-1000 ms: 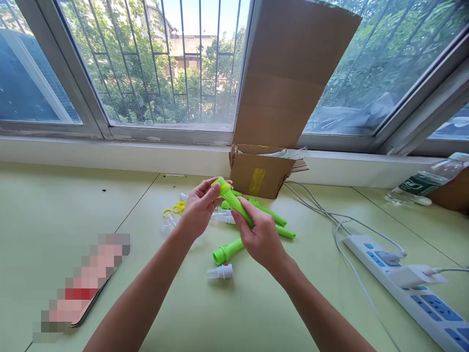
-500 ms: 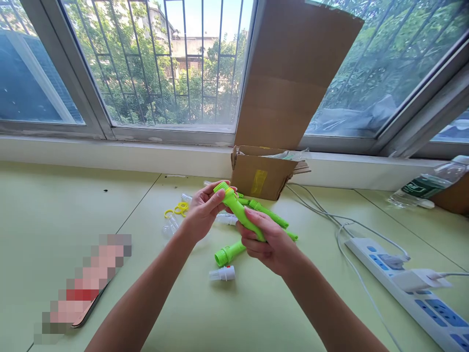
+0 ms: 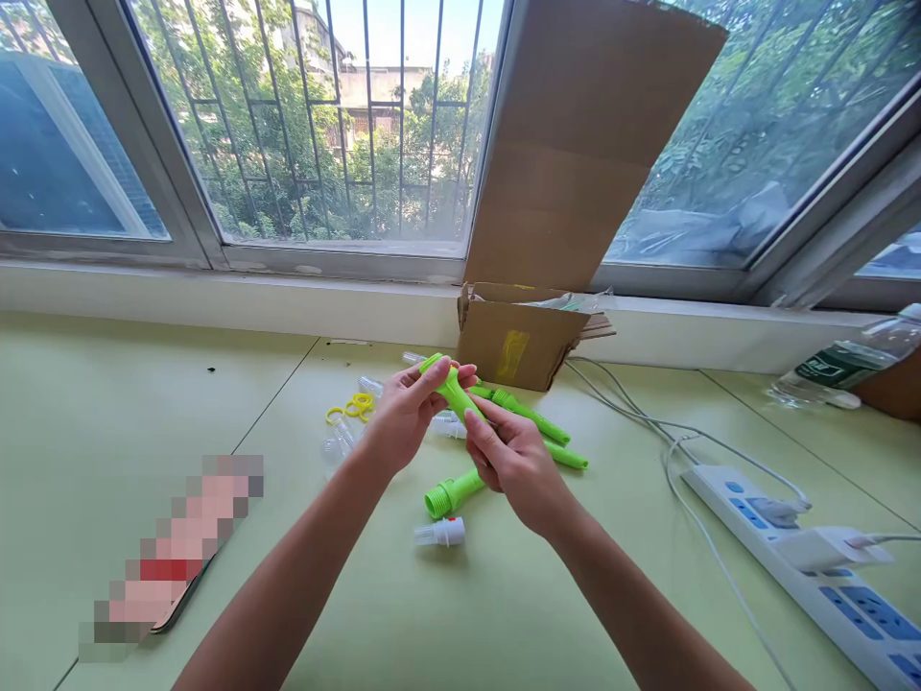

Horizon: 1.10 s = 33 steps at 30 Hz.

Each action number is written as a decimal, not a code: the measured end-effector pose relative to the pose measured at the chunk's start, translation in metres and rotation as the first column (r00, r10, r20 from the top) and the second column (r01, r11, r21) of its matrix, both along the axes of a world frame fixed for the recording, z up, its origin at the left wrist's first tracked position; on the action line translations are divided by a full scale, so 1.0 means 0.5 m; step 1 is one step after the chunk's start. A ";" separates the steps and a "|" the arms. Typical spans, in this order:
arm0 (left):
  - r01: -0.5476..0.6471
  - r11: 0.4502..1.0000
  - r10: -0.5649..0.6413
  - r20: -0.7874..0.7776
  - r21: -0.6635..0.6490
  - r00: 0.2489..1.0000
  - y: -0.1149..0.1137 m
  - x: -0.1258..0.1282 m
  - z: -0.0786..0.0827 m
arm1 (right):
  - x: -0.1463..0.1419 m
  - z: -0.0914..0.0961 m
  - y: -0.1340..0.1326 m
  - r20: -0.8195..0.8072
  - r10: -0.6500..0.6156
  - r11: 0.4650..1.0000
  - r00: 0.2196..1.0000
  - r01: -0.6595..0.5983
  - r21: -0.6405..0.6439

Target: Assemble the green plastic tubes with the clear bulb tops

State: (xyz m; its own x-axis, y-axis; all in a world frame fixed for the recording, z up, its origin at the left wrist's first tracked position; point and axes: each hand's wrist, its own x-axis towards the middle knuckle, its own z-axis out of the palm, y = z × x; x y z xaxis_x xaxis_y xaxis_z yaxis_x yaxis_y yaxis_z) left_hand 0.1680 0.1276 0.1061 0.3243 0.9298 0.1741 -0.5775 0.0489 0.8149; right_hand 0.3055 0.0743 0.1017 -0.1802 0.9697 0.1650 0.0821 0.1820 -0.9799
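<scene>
Both hands hold a bright green plastic tube (image 3: 455, 393) above the table, its wider end pointing up and to the left. My left hand (image 3: 403, 413) is closed around the wide end, thumb across the front. My right hand (image 3: 514, 456) grips the narrower lower part, which its fingers mostly hide. Beneath them lies another green tube (image 3: 450, 495) with a threaded end, close to a white-and-clear plastic fitting (image 3: 442, 533). More green tubes (image 3: 536, 419) rest behind my right hand. Yellow rings (image 3: 358, 406) and clear plastic pieces (image 3: 342, 443) lie left of my left hand.
A cardboard box (image 3: 504, 350) stands at the back against the sill. To the right are a white power strip (image 3: 784, 566) with plugs and cables (image 3: 648, 417), and a plastic bottle (image 3: 835, 365). A pixelated phone-like object (image 3: 183, 557) lies at left.
The held tube has turned, and its threads and yellow ring no longer show clearly. My right hand has rolled so its back faces up more. The view has shifted slightly.
</scene>
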 end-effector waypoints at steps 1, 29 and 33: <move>0.002 1.000 -0.002 0.001 0.004 1.000 0.000 -0.001 0.000 | 0.002 0.004 -0.001 -0.103 0.061 0.993 0.993 -0.071 -0.092; -0.041 0.980 0.112 -0.374 0.192 0.921 0.003 -0.049 0.027 | 0.060 0.018 0.017 0.472 0.009 0.998 0.881 -0.035 0.048; -0.009 0.975 0.117 -0.480 0.220 0.869 -0.008 -0.033 0.026 | 0.058 0.014 0.019 0.528 0.065 0.997 0.847 -0.083 0.009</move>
State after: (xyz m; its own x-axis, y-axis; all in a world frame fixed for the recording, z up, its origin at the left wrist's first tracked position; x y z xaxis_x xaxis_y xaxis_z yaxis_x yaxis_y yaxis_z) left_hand 0.1515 0.1238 0.1188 0.3592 0.9123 0.1966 -0.1000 -0.1719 0.9800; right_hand 0.3347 0.0836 0.1087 -0.3196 0.9460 0.0538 0.5697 0.2372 -0.7869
